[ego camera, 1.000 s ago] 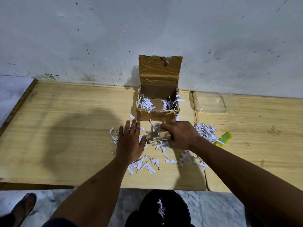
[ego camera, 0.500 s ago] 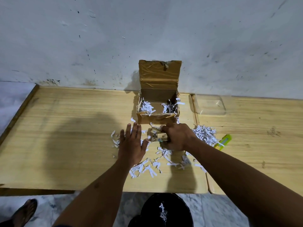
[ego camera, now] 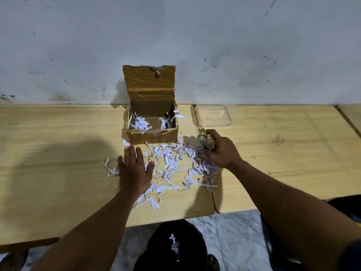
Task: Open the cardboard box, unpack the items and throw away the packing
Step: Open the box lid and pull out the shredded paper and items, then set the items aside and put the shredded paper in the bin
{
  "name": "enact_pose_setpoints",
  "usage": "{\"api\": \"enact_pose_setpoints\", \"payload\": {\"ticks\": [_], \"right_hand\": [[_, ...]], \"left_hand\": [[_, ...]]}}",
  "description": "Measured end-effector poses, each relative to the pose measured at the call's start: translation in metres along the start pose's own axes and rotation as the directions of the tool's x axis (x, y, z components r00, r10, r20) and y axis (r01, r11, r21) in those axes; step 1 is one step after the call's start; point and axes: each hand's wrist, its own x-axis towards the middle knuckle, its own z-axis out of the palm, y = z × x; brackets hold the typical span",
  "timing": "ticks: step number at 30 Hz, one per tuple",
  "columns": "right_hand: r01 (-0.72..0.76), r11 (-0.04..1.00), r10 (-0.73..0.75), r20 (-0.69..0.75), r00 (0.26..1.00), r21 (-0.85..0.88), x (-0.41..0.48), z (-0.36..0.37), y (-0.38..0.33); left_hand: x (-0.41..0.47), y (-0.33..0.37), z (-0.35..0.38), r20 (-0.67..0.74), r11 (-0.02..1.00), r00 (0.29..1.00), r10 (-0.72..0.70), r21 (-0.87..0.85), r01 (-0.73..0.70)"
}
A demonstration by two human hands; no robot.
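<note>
Vs half a sec ago, right hand (ego camera: 222, 148) is now lifted off to the right, w/ a small brownish item (ego camera: 206, 140) clamped in its fist, blurred, can't tell what it is. It was just in front of the cardboard box (ego camera: 152, 122) before; now it's sitting over the seam between the two wooden tabletops (ego camera: 58, 153). Left hand (ego camera: 134, 169) is staying flat, fingers spread, pressing on the shredded paper (ego camera: 172, 163), holding nothing. The two hands are now well apart.

Box is standing at the back edge of the left tabletop, against the wall, lid flap upright, some shreds lying inside. It's beyond both hands, nearer the left one's fingertips. Shreds are spreading betw. the hands, toward the front edge. Black bin (ego camera: 175, 249) w/ a few shreds is sitting on the floor below the front edge
</note>
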Motion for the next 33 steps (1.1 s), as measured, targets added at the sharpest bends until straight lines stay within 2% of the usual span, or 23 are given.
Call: {"api": "enact_pose_setpoints", "payload": {"ticks": [2,5,9,15,17,20,22,25,29,33], "right_hand": [[-0.081,0.993,0.080,0.014,0.997,0.091,-0.001,-0.008,0.007],[-0.145,0.986,0.144,0.014,0.989,0.077,-0.001,-0.015,0.019],[-0.202,0.977,0.208,-0.109,0.972,0.068,-0.002,-0.023,0.040],[-0.388,0.900,0.434,-0.328,0.839,0.200,-0.013,-0.038,0.075],[-0.482,0.867,0.495,-0.343,0.799,0.127,-0.017,-0.041,0.084],[-0.642,0.762,0.603,-0.273,0.750,-0.079,-0.021,-0.041,0.096],[-0.697,0.704,0.660,-0.236,0.713,-0.137,-0.022,-0.038,0.101],[-0.717,0.672,0.679,-0.232,0.697,-0.187,-0.022,-0.028,0.106],[-0.719,0.686,0.678,-0.260,0.688,-0.112,-0.025,-0.021,0.106],[-0.687,0.716,0.647,-0.253,0.720,-0.126,-0.028,-0.013,0.109]], "left_hand": [[0.000,-0.001,-0.001,0.008,1.000,1.000,-0.001,0.007,0.001],[0.001,0.000,0.000,0.000,1.000,1.000,0.002,0.014,-0.002],[0.001,-0.002,0.003,-0.014,1.000,1.000,0.019,0.018,-0.018],[0.001,-0.005,0.006,-0.055,0.998,0.997,0.052,0.036,-0.050],[0.001,-0.005,0.006,-0.053,0.998,0.997,0.052,0.045,-0.049],[0.001,-0.005,0.006,-0.048,0.998,0.998,0.048,0.043,-0.046],[0.001,-0.005,0.005,-0.047,0.999,0.998,0.043,0.032,-0.042],[0.000,-0.005,0.005,-0.049,0.999,0.998,0.043,0.028,-0.042],[0.000,-0.004,0.005,-0.052,0.999,0.998,0.032,0.022,-0.031],[0.000,-0.003,0.005,-0.050,1.000,0.998,0.022,0.013,-0.022]]}}
